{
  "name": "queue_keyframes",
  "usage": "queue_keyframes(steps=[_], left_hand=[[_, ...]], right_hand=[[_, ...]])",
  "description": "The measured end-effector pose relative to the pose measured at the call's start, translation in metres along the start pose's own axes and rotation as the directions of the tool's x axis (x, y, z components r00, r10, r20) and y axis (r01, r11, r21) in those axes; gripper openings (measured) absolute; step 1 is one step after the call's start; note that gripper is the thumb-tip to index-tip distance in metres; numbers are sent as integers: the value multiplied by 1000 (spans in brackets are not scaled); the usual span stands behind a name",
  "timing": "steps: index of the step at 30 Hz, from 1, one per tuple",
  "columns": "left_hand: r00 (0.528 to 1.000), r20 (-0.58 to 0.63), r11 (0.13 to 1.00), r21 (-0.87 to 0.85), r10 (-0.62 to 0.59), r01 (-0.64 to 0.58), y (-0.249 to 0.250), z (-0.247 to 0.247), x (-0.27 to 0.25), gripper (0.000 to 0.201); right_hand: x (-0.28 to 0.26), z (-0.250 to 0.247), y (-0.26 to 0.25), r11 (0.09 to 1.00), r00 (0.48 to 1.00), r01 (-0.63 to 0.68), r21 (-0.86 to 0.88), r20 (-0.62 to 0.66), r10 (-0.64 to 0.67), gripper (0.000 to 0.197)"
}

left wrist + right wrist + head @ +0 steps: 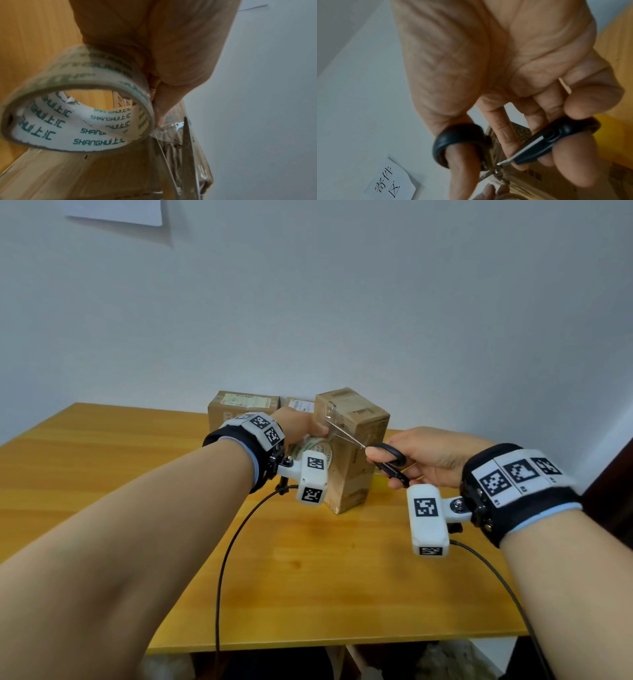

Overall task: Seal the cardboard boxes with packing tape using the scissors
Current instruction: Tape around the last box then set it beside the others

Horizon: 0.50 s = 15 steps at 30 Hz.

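Note:
A tall cardboard box [356, 453] stands upright on the wooden table [102, 460]. Clear tape runs from its upper left face to a roll of packing tape [313, 450] that my left hand [301, 424] holds against the box's left side. In the left wrist view the roll [77, 115] hangs from my fingers [159, 111], with crumpled tape [164, 131] beside a scissor blade [187, 148]. My right hand [428, 457] grips black-handled scissors [390, 460], thumb and fingers through the loops [458, 143]; the blades are parted around the tape strip.
Two more cardboard boxes [243, 409] with labels sit behind, against the white wall. A paper sign [390, 181] hangs on the wall. Cables [233, 542] trail from the wrist cameras across the table to its front edge.

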<state>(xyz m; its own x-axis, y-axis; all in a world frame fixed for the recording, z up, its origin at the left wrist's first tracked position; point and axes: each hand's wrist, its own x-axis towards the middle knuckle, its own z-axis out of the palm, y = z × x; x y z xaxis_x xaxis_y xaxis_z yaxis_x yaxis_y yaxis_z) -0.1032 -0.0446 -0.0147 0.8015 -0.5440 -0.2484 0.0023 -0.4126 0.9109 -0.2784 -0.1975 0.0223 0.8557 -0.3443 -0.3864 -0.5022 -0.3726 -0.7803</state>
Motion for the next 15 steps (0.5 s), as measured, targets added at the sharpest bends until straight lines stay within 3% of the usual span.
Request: queue_keyframes(steps=[3, 7, 12, 15], left_hand=[[1000, 19, 1000, 4, -22, 22, -1, -2, 0, 67], [1000, 7, 1000, -1, -30, 30, -2, -4, -1, 50], [998, 9, 998, 2, -61, 61, -2, -8, -1, 57], [1000, 6, 999, 12, -30, 30, 1, -7, -3, 50]], right_hand=[[6, 6, -6, 1000, 1000, 21, 5, -5, -21, 34], [13, 13, -12, 998, 999, 49, -26, -21, -49, 34], [18, 17, -14, 998, 997, 66, -14, -42, -67, 30], [19, 20, -15, 997, 996, 71, 0, -54, -71, 28]])
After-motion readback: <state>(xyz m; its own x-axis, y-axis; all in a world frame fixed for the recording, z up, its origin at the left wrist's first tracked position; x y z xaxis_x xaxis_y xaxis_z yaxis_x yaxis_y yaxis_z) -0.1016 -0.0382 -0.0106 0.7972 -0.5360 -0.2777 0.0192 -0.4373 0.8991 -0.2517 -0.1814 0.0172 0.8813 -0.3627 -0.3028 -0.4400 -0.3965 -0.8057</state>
